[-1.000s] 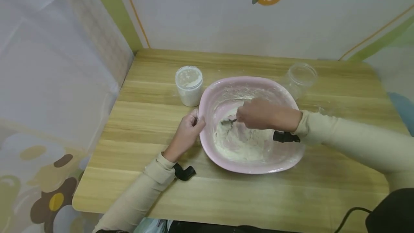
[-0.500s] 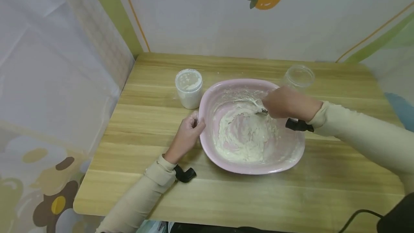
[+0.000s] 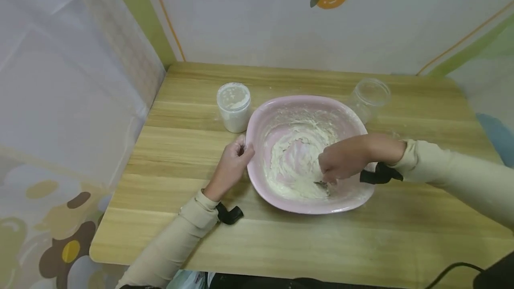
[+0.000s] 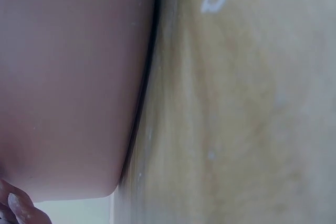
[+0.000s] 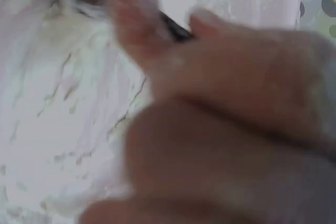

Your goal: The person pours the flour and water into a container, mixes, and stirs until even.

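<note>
Midway between the side edges of the worktop [image 3: 281, 240], the pink basin [image 3: 308, 100] looks light, best steadied by the rim [image 3: 250, 128] the left hand [image 3: 233, 162] pinches, while the right hand [image 3: 349, 156] curls round a utensil [image 3: 322, 185] in sticky-looking paste [image 3: 299, 187].

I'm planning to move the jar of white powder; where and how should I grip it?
I'd grasp the jar round its middle from the left: it stands upright with rounded sides, while the bowl crowds its right and the left hand is just in front.
</note>
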Demonstrator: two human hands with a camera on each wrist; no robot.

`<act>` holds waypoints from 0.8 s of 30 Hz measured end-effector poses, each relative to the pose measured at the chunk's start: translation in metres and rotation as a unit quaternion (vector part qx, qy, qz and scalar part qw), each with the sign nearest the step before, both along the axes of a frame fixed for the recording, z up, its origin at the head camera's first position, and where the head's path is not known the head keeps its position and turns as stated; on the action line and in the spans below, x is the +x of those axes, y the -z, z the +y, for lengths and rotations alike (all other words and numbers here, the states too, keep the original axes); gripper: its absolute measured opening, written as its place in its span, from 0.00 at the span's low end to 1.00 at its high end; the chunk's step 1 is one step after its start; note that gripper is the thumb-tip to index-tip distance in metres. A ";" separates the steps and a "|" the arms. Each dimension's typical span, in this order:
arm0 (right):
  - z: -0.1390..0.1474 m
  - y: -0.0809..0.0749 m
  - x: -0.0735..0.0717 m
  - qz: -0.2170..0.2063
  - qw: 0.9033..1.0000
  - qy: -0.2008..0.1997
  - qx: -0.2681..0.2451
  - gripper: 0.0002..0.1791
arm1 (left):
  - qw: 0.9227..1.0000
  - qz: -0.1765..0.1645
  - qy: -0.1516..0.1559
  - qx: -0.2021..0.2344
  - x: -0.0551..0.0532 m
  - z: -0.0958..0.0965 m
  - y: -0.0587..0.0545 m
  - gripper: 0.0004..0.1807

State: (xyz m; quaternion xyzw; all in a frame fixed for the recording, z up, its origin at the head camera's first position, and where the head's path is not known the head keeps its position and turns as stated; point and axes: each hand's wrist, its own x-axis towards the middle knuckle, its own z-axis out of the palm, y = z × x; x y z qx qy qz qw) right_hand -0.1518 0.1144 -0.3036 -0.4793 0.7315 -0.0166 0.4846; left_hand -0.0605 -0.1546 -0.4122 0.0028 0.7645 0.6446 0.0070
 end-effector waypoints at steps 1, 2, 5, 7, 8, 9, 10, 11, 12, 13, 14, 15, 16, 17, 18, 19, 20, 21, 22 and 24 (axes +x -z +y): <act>-0.003 0.002 0.001 -0.015 1.000 0.014 -0.008 0.21 | 1.000 0.001 -0.001 0.000 0.000 0.000 0.000 0.09; -0.006 0.005 0.003 -0.029 0.999 0.028 -0.018 0.21 | 1.000 0.000 -0.001 0.000 0.000 0.000 -0.001 0.09; -0.015 0.017 0.004 -0.075 0.993 0.080 -0.039 0.22 | 1.000 -0.001 0.002 0.001 0.000 0.000 -0.001 0.09; -0.021 0.024 0.003 -0.091 0.988 0.113 -0.058 0.22 | 1.000 -0.002 0.004 0.002 0.000 -0.001 -0.001 0.09; -0.024 0.028 0.003 -0.094 0.985 0.132 -0.067 0.22 | 1.000 -0.002 0.006 0.001 0.000 -0.001 0.000 0.09; -0.026 0.031 0.002 -0.091 0.981 0.152 -0.078 0.21 | 1.000 -0.001 0.006 -0.001 -0.001 -0.001 0.000 0.10; -0.028 0.034 0.000 -0.086 0.977 0.173 -0.088 0.20 | 1.000 0.000 0.007 -0.002 -0.001 -0.001 0.000 0.10; -0.030 0.036 -0.002 -0.083 0.973 0.191 -0.096 0.20 | 1.000 0.001 0.007 -0.002 -0.001 -0.002 0.000 0.10; -0.032 0.038 -0.004 -0.080 0.969 0.212 -0.103 0.21 | 1.000 0.002 0.007 -0.003 -0.001 -0.002 0.000 0.11; -0.033 0.040 -0.007 -0.079 0.964 0.232 -0.106 0.21 | 1.000 0.003 0.007 -0.004 -0.001 -0.002 0.000 0.11; -0.034 0.041 -0.010 -0.078 0.959 0.250 -0.109 0.21 | 1.000 0.004 0.007 -0.004 -0.001 -0.002 -0.001 0.11; -0.035 0.042 -0.013 -0.079 0.955 0.264 -0.111 0.22 | 1.000 0.004 0.007 -0.003 -0.001 -0.002 -0.001 0.11; -0.034 0.043 -0.017 -0.082 0.951 0.279 -0.109 0.23 | 1.000 0.003 0.007 -0.003 -0.002 -0.002 -0.001 0.11; -0.033 0.042 -0.021 -0.081 0.948 0.289 -0.110 0.23 | 1.000 0.002 0.008 -0.002 -0.002 -0.002 0.000 0.10; -0.031 0.041 -0.025 -0.074 0.946 0.294 -0.112 0.22 | 1.000 0.002 0.009 -0.002 -0.002 -0.002 0.000 0.10; -0.029 0.039 -0.030 -0.065 0.947 0.296 -0.109 0.22 | 1.000 0.001 0.011 0.000 -0.002 -0.002 0.000 0.10; -0.026 0.036 -0.035 -0.050 0.949 0.292 -0.107 0.22 | 1.000 0.001 0.012 0.001 -0.002 -0.002 0.000 0.10; -0.022 0.032 -0.040 -0.039 0.952 0.285 -0.106 0.22 | 1.000 0.000 0.013 0.002 -0.002 -0.002 0.000 0.09; -0.018 0.026 -0.045 -0.029 0.954 0.281 -0.100 0.22 | 1.000 0.000 0.014 0.002 -0.003 -0.002 0.000 0.09; -0.008 0.014 -0.055 -0.008 0.961 0.266 -0.078 0.23 | 1.000 0.000 0.015 0.002 -0.003 -0.002 0.001 0.09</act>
